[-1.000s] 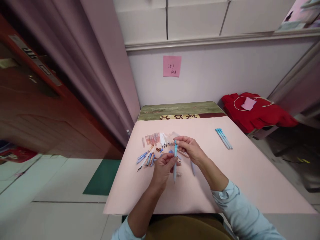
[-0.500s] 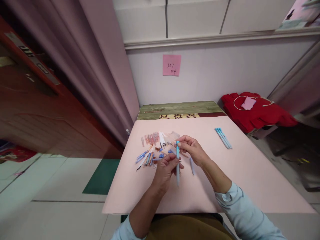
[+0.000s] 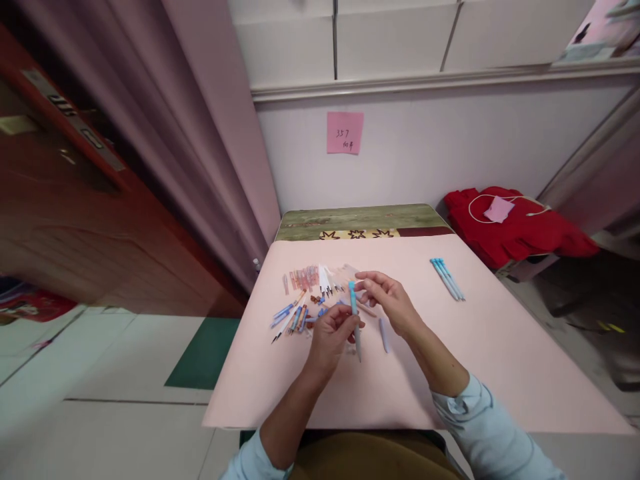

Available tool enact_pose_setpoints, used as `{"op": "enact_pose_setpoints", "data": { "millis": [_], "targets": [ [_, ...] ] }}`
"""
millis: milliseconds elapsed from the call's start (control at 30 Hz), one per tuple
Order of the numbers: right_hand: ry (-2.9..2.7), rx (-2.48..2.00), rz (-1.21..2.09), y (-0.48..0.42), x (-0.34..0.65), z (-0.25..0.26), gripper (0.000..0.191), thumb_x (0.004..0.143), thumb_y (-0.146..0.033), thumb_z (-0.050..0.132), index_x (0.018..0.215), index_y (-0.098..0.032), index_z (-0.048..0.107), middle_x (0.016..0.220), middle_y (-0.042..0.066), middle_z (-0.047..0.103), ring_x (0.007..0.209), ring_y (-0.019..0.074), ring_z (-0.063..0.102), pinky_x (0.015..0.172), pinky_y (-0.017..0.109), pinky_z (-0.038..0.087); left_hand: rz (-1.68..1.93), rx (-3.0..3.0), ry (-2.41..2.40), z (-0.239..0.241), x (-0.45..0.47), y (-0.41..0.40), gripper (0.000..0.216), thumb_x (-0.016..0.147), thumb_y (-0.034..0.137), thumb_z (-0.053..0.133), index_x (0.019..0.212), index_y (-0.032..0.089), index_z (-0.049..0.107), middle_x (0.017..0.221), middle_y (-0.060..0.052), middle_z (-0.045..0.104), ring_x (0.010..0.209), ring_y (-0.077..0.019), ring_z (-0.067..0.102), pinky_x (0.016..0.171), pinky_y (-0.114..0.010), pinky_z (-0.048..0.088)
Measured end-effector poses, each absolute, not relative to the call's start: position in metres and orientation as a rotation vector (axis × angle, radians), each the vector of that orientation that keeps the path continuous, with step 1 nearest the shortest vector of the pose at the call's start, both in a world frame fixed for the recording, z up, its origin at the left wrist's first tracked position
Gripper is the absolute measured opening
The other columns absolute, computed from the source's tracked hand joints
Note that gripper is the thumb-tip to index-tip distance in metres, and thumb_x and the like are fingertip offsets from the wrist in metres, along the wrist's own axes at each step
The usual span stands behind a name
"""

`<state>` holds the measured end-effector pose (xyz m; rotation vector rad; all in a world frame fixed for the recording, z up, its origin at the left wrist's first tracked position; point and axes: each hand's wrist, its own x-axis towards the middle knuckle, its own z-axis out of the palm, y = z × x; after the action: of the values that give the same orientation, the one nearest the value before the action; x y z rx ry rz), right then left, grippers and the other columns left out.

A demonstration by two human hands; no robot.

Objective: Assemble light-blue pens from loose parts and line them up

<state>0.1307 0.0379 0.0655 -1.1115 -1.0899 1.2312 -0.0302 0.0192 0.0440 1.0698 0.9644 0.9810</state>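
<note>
A light blue pen (image 3: pixel 353 300) with a bright blue top stands almost upright above the table, its tip pointing down toward me. My left hand (image 3: pixel 333 333) is closed round the middle of its barrel, thumb and fingers pinching it. My right hand (image 3: pixel 390 299) hovers beside the pen's top, fingers apart and holding nothing. Past my left hand lie loose pen parts: white refills with dark tips (image 3: pixel 326 283), reddish clear pieces (image 3: pixel 304 278), and blue and orange barrels (image 3: pixel 299 319). A pale lilac barrel (image 3: pixel 384 335) rests below my right hand.
Several light blue pens (image 3: pixel 447 279) lie side by side on the right of the pink-covered table (image 3: pixel 480 373). Red cloth (image 3: pixel 520 230) with a white cable is piled beyond the right edge. A wall with a pink note (image 3: pixel 345 133) rises behind; a wooden door (image 3: pixel 75 233) stands left.
My right hand's fingers have come off the pen's top and spread slightly. The pen, still in my left hand, has tilted a little, its tip moving up and right.
</note>
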Motion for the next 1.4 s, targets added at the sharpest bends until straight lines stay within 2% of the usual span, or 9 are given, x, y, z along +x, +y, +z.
{"op": "enact_pose_setpoints", "data": {
  "millis": [67, 200, 333, 700, 800, 900, 1033, 1167, 1400],
  "targets": [
    [-1.071, -1.162, 1.171, 0.031, 0.134, 0.061, 0.038, 0.079, -0.053, 0.066, 0.099, -0.02, 0.068, 0.087, 0.006, 0.07, 0.065, 0.0128, 0.058, 0.059, 0.025, 0.043, 1.022, 1.077, 0.972, 0.043, -0.03, 0.023, 0.026, 0.073, 0.039, 0.073, 0.081, 0.016, 0.064, 0.075, -0.004, 0.069, 0.058, -0.0116, 0.057, 0.055, -0.025, 0.047],
    [-1.223, -1.273, 1.151, 0.009, 0.131, 0.042, 0.028, 0.073, -0.045, 0.074, 0.084, -0.019, 0.069, 0.067, 0.001, 0.063, 0.06, 0.0134, 0.054, 0.056, 0.026, 0.041, 1.12, 1.027, 1.031, 0.04, -0.027, 0.03, 0.027, 0.072, 0.04, 0.074, 0.08, 0.017, 0.062, 0.07, -0.001, 0.066, 0.06, -0.012, 0.058, 0.056, -0.024, 0.05],
    [-1.296, -1.383, 1.089, -0.009, 0.12, 0.023, 0.02, 0.075, -0.04, 0.072, 0.078, -0.021, 0.068, 0.065, 0.0, 0.063, 0.058, 0.0143, 0.054, 0.054, 0.026, 0.04, 1.148, 1.014, 1.057, 0.036, -0.021, 0.033, 0.027, 0.071, 0.039, 0.074, 0.08, 0.016, 0.061, 0.067, 0.0, 0.063, 0.059, -0.0115, 0.058, 0.056, -0.023, 0.05],
    [-1.391, -1.572, 0.727, -0.015, 0.118, 0.012, 0.016, 0.078, -0.038, 0.066, 0.076, -0.022, 0.066, 0.063, -0.002, 0.065, 0.055, 0.0127, 0.056, 0.054, 0.023, 0.041, 1.17, 1.055, 1.047, 0.026, -0.007, 0.032, 0.026, 0.072, 0.037, 0.074, 0.081, 0.016, 0.062, 0.065, 0.002, 0.06, 0.06, -0.0102, 0.055, 0.056, -0.021, 0.049],
    [-1.36, -1.584, 0.676, -0.017, 0.125, 0.012, 0.014, 0.079, -0.035, 0.065, 0.076, -0.022, 0.066, 0.061, -0.003, 0.064, 0.054, 0.0114, 0.055, 0.054, 0.022, 0.041, 1.127, 1.084, 1.037, 0.024, -0.003, 0.033, 0.031, 0.073, 0.037, 0.073, 0.092, 0.016, 0.064, 0.074, 0.0, 0.064, 0.066, -0.0116, 0.059, 0.06, -0.024, 0.052],
    [-1.311, -1.636, 0.608, -0.015, 0.155, 0.009, 0.015, 0.079, -0.036, 0.064, 0.077, -0.022, 0.067, 0.061, -0.003, 0.063, 0.055, 0.0118, 0.056, 0.054, 0.022, 0.042, 1.106, 1.122, 1.093, 0.018, -0.008, 0.032, 0.039, 0.074, 0.039, 0.072, 0.105, 0.016, 0.062, 0.086, -0.004, 0.068, 0.074, -0.0134, 0.062, 0.064, -0.025, 0.053],
    [-1.207, -1.834, 0.371, -0.008, 0.238, -0.002, 0.023, 0.078, -0.044, 0.063, 0.082, -0.022, 0.07, 0.065, -0.001, 0.067, 0.058, 0.0146, 0.059, 0.056, 0.024, 0.042, 1.113, 1.194, 1.255, 0.003, -0.036, 0.027, 0.046, 0.072, 0.045, 0.073, 0.107, 0.016, 0.062, 0.096, -0.008, 0.07, 0.081, -0.0177, 0.064, 0.066, -0.028, 0.054],
    [-1.114, -2.17, 0.128, 0.002, 0.327, -0.011, 0.025, 0.075, -0.047, 0.063, 0.081, -0.024, 0.071, 0.07, -0.001, 0.069, 0.064, 0.0171, 0.062, 0.056, 0.025, 0.038, 1.195, 1.292, 1.473, -0.015, -0.076, 0.017, 0.049, 0.072, 0.049, 0.071, 0.109, 0.017, 0.063, 0.107, -0.009, 0.069, 0.092, -0.0219, 0.065, 0.081, -0.035, 0.053],
    [-1.071, -2.449, 0.17, 0.025, 0.388, -0.032, 0.024, 0.071, -0.046, 0.062, 0.076, -0.025, 0.072, 0.073, 0.002, 0.071, 0.069, 0.0191, 0.061, 0.053, 0.026, 0.032, 1.373, 1.429, 1.807, -0.03, -0.107, 0.003, 0.062, 0.074, 0.053, 0.064, 0.125, 0.02, 0.055, 0.116, -0.009, 0.065, 0.093, -0.023, 0.063, 0.09, -0.041, 0.05]
  ]
}}
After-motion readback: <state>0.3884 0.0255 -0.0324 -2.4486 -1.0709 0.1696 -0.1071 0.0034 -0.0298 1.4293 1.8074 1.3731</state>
